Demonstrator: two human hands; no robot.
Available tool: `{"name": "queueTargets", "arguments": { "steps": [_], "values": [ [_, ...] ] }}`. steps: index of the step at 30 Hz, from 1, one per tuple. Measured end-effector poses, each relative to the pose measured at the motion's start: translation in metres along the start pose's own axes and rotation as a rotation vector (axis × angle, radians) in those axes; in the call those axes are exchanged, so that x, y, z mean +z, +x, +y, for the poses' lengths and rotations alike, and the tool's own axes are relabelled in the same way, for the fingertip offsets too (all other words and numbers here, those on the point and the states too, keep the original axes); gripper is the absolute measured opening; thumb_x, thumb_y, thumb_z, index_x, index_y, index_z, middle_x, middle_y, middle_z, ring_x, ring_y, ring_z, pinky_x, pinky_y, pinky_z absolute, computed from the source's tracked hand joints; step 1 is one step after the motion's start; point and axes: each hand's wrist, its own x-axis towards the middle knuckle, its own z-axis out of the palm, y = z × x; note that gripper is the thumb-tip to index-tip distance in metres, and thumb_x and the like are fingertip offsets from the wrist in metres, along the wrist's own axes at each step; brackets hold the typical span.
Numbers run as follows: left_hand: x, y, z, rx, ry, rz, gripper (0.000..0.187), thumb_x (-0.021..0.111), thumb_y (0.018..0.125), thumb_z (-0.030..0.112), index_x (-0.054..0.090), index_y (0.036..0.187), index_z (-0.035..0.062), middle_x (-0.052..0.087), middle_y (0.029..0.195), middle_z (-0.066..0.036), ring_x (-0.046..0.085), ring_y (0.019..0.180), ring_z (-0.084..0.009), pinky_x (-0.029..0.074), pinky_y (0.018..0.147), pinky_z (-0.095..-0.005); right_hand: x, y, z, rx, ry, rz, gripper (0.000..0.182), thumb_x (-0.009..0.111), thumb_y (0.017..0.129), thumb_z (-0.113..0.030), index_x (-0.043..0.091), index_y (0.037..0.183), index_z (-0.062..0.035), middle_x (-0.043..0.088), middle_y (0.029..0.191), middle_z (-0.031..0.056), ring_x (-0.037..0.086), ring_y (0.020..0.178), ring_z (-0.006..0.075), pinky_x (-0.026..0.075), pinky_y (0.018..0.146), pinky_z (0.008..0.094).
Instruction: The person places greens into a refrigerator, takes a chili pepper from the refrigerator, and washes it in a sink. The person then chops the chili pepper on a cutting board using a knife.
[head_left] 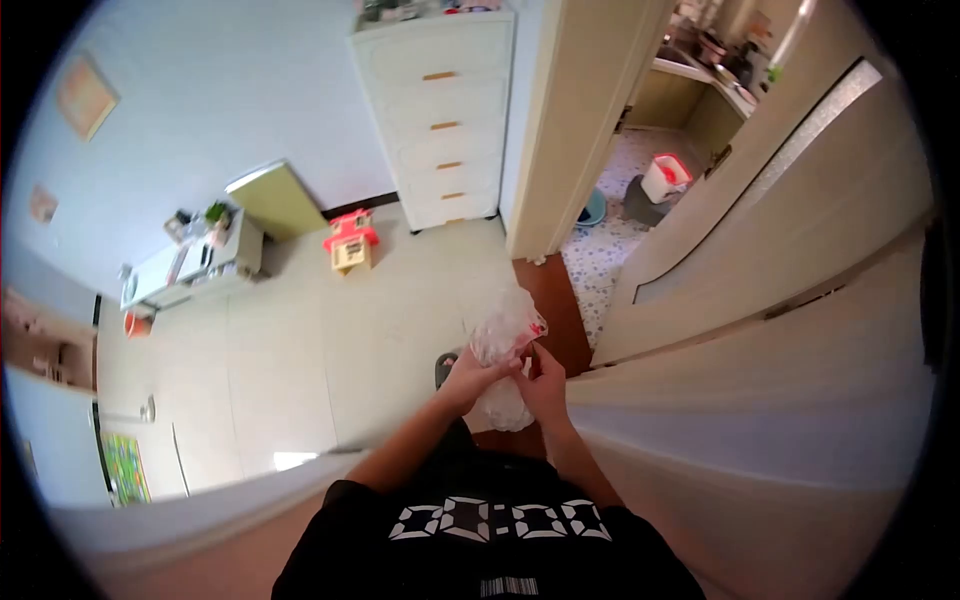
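Note:
Both my hands hold a crumpled, see-through plastic bag (505,320) with red marks near its right edge. My left hand (473,378) is closed around the bag's middle from the left. On the right, my right hand (541,383) pinches the bag, its fingers bent close to the left fingertips. The upper part of the bag puffs out above the hands, and more clear plastic hangs below between the wrists. Behind the left hand, part of a dark shoe (445,368) shows on the floor.
A white drawer cabinet (450,110) stands ahead against the wall. A toy house (351,243) and low shelf (190,262) are to the left. Beside me at right, an open door (740,240) leads to a kitchen with a white bin (664,180) and blue basin (595,208).

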Motion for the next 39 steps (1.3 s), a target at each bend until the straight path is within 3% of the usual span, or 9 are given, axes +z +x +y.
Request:
{"name": "queueTargets", "arguments": {
  "steps": [10, 13, 17, 18, 21, 24, 27, 33, 39],
  "values": [
    [0.002, 0.228, 0.111, -0.229, 0.009, -0.131, 0.034, 0.069, 0.091, 0.005, 0.061, 0.124, 0.0023, 0.069, 0.109, -0.008, 0.065, 0.091, -0.0176, 0.055, 0.078, -0.0316, -0.031, 0.185, -0.027, 0.132, 0.509, 0.452, 0.028, 0.058, 0.103, -0.017, 0.068, 0.122, 0.001, 0.075, 0.104, 0.0061, 0.062, 0.085, 0.009, 0.048, 0.079, 0.0237],
    [0.017, 0.29, 0.11, -0.243, 0.001, -0.155, 0.035, 0.068, 0.09, 0.002, 0.061, 0.124, 0.0025, 0.069, 0.108, -0.008, 0.066, 0.091, -0.0183, 0.055, 0.077, -0.0319, -0.077, 0.216, -0.016, 0.19, 0.366, 0.712, 0.027, 0.055, 0.104, -0.018, 0.068, 0.123, -0.0029, 0.075, 0.095, 0.0025, 0.037, 0.055, -0.0025, 0.027, 0.049, 0.0168],
    [0.058, 0.368, 0.118, -0.288, 0.008, -0.221, 0.037, 0.065, 0.088, -0.004, 0.06, 0.124, 0.0024, 0.069, 0.107, -0.009, 0.067, 0.096, -0.0209, 0.056, 0.081, -0.0345, -0.156, 0.261, 0.029, 0.024, 0.072, 0.976, 0.03, 0.056, 0.105, -0.021, 0.067, 0.126, -0.0031, 0.074, 0.092, 0.0004, 0.037, 0.055, -0.0009, 0.032, 0.051, 0.0184],
    [0.068, 0.387, 0.115, -0.285, -0.012, -0.248, 0.038, 0.064, 0.087, -0.005, 0.06, 0.124, 0.0026, 0.068, 0.107, -0.009, 0.067, 0.096, -0.0215, 0.057, 0.081, -0.0353, -0.179, 0.273, 0.027, 0.12, 0.063, 0.999, 0.031, 0.054, 0.106, -0.021, 0.066, 0.126, -0.0013, 0.073, 0.098, 0.0024, 0.046, 0.063, 0.0019, 0.039, 0.059, 0.0194],
    [0.099, 0.45, 0.098, -0.292, 0.002, -0.287, 0.041, 0.064, 0.09, -0.004, 0.058, 0.129, 0.0049, 0.068, 0.115, -0.01, 0.067, 0.098, -0.0216, 0.057, 0.082, -0.0352, -0.245, 0.329, 0.035, -0.074, 0.062, 1.128, 0.03, 0.052, 0.106, -0.018, 0.065, 0.127, 0.0003, 0.071, 0.115, 0.0081, 0.062, 0.086, 0.0091, 0.048, 0.072, 0.0233],
    [0.145, 0.501, 0.103, -0.294, 0.0, -0.25, 0.044, 0.062, 0.086, -0.008, 0.057, 0.128, 0.0033, 0.067, 0.111, -0.01, 0.068, 0.098, -0.0238, 0.059, 0.083, -0.0384, -0.323, 0.39, 0.055, -0.155, -0.205, 1.101, 0.03, 0.057, 0.101, -0.01, 0.062, 0.13, 0.0002, 0.057, 0.14, 0.0158, 0.056, 0.13, 0.0275, 0.052, 0.1, 0.0343],
    [0.173, 0.56, 0.089, -0.235, -0.069, -0.322, 0.043, 0.06, 0.088, -0.008, 0.057, 0.129, 0.0038, 0.067, 0.112, -0.011, 0.068, 0.099, -0.0239, 0.059, 0.083, -0.0384, -0.389, 0.451, 0.041, -0.151, -0.449, 1.09, 0.031, 0.061, 0.098, -0.007, 0.063, 0.128, -0.0012, 0.053, 0.144, 0.0158, 0.048, 0.137, 0.0312, 0.051, 0.102, 0.0362],
    [0.246, 0.654, 0.079, -0.269, -0.097, -0.276, 0.037, 0.068, 0.091, 0.003, 0.058, 0.127, 0.0058, 0.067, 0.108, -0.01, 0.068, 0.092, -0.0225, 0.058, 0.079, -0.0351, -0.489, 0.528, 0.067, -0.257, -0.636, 0.973, 0.033, 0.065, 0.093, -0.006, 0.063, 0.125, -0.0001, 0.056, 0.141, 0.0165, 0.049, 0.135, 0.0357, 0.047, 0.105, 0.0407],
    [0.308, 0.765, 0.054, -0.304, -0.076, -0.309, 0.04, 0.06, 0.093, -0.001, 0.054, 0.132, 0.0069, 0.066, 0.113, -0.008, 0.068, 0.099, -0.0207, 0.057, 0.082, -0.0347, -0.528, 0.54, 0.101, -0.209, -0.84, 0.919, 0.037, 0.068, 0.088, -0.006, 0.061, 0.124, 0.001, 0.058, 0.137, 0.0187, 0.05, 0.131, 0.0412, 0.043, 0.107, 0.0476]
  ]
}}
